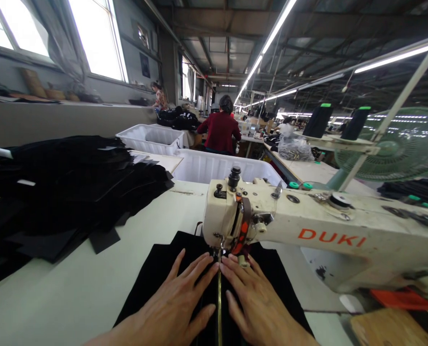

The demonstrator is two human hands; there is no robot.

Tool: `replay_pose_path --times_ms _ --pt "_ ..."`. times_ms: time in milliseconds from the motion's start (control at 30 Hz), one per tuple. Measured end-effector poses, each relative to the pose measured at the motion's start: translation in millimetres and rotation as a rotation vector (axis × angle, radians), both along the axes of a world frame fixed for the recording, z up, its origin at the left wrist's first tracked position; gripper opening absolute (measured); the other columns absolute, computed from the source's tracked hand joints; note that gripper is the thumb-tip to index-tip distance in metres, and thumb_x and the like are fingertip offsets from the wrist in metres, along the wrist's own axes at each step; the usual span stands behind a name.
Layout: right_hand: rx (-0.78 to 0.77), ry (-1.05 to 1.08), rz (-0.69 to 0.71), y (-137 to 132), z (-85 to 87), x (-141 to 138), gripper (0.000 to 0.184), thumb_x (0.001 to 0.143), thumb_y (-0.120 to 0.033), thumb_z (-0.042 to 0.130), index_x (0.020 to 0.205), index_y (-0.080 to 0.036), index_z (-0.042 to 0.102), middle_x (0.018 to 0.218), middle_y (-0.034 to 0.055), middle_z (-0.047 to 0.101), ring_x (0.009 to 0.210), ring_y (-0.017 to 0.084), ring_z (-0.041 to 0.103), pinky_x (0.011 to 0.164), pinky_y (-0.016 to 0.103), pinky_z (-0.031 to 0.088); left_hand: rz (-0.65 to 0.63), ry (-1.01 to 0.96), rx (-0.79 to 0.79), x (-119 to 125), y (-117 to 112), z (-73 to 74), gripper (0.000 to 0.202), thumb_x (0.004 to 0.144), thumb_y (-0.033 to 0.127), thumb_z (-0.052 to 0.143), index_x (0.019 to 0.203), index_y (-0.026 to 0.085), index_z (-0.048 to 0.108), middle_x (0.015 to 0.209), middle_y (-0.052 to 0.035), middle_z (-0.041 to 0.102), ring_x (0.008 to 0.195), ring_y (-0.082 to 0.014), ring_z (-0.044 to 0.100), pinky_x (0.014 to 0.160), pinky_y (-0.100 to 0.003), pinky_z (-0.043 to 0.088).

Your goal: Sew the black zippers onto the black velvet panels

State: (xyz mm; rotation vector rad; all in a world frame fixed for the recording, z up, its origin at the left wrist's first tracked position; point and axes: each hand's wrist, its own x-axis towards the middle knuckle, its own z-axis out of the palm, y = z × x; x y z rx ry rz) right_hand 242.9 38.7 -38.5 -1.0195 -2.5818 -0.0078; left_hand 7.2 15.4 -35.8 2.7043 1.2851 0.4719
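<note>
A black fabric piece (pixel 151 274) lies flat under the head of a cream sewing machine (pixel 271 211). Down its middle runs a gold zipper (pixel 219 307), which leads up to the needle area. My left hand (pixel 179 293) rests flat on the cloth left of the zipper, fingers spread and tips close to the presser foot. On the other side, my right hand (pixel 253 293) lies flat too, its fingers stretched toward the foot. Neither hand grips anything. The fingertips of both hands are near the zipper, and the needle point is hard to make out.
A large pile of black fabric pieces (pixel 73 182) covers the table's left side. White plastic bins (pixel 217 166) stand behind the machine. Black thread cones (pixel 318 121) and a green fan (pixel 390 144) are at the right. A person in a dark red top (pixel 219 127) sits ahead.
</note>
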Motion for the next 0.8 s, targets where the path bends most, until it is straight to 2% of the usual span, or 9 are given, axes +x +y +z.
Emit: replay_pose_path --times_ms 200,367,500,600,667,733,800 --pt "-0.004 0.001 0.006 0.5 2.9 -0.1 0.05 0.096 -0.021 0.049 0.145 -0.023 0.043 0.147 0.004 0.051 0.133 0.021 0.049 0.117 0.049 0.032 -0.005 0.007 -0.023 1.1 -0.1 0.5 0.064 0.099 0.035 0.051 0.156 0.026 0.023 0.155 -0.0115 0.037 0.142 -0.0313 0.034 0.113 -0.066 0.021" --pt "-0.007 0.002 0.007 6.4 5.7 -2.5 0.048 0.095 -0.02 0.049 0.144 -0.023 0.045 0.144 0.0052 0.054 0.131 0.021 0.051 0.118 0.048 0.031 0.009 0.003 -0.027 2.6 8.7 -0.7 0.063 0.097 0.032 0.053 0.155 0.025 0.027 0.155 -0.0119 0.038 0.144 -0.0307 0.031 0.114 -0.066 0.017" --pt "-0.02 -0.03 0.001 4.7 9.1 -5.3 0.048 0.095 -0.017 0.047 0.143 -0.021 0.046 0.145 0.0076 0.053 0.135 0.023 0.047 0.118 0.051 0.03 0.03 0.048 -0.074 3.0 9.7 6.5 0.057 0.1 0.037 0.049 0.153 0.023 0.033 0.156 -0.0135 0.036 0.146 -0.0291 0.027 0.116 -0.064 0.011" --pt "-0.095 -0.061 -0.041 -14.5 14.4 -4.7 0.044 0.096 -0.017 0.045 0.139 -0.018 0.051 0.145 0.0111 0.052 0.137 0.026 0.043 0.117 0.055 0.028 0.011 0.071 -0.125 6.6 -15.7 14.3 0.058 0.104 0.044 0.039 0.154 0.019 0.027 0.16 -0.0147 0.026 0.148 -0.03 0.016 0.116 -0.064 0.007" --pt "-0.184 -0.027 -0.047 -36.7 18.3 -1.8 0.04 0.098 -0.02 0.044 0.137 -0.017 0.053 0.141 0.0114 0.054 0.135 0.025 0.045 0.117 0.054 0.027 -0.06 0.079 -0.162 9.2 -46.6 15.8 0.074 0.1 0.056 0.044 0.157 0.019 0.016 0.162 -0.0144 0.019 0.149 -0.0308 0.013 0.117 -0.061 0.011" --pt "-0.259 0.036 -0.004 -60.9 20.3 1.6 0.042 0.098 -0.031 0.051 0.138 -0.017 0.052 0.139 0.0104 0.056 0.133 0.022 0.047 0.12 0.051 0.023 -0.1 0.046 -0.15 9.3 -79.5 11.3 0.096 0.09 0.06 0.059 0.158 0.018 0.005 0.162 -0.0154 0.016 0.148 -0.0331 0.015 0.117 -0.059 0.015" --pt "-0.28 0.087 0.044 -80.6 19.2 3.8 0.057 0.092 -0.045 0.063 0.14 -0.018 0.049 0.139 0.0105 0.055 0.134 0.024 0.045 0.121 0.052 0.019 -0.072 -0.018 -0.097 5.9 -103.4 2.9 0.081 0.096 0.039 0.057 0.158 0.019 0.008 0.161 -0.0133 0.021 0.147 -0.0306 0.022 0.118 -0.057 0.017"
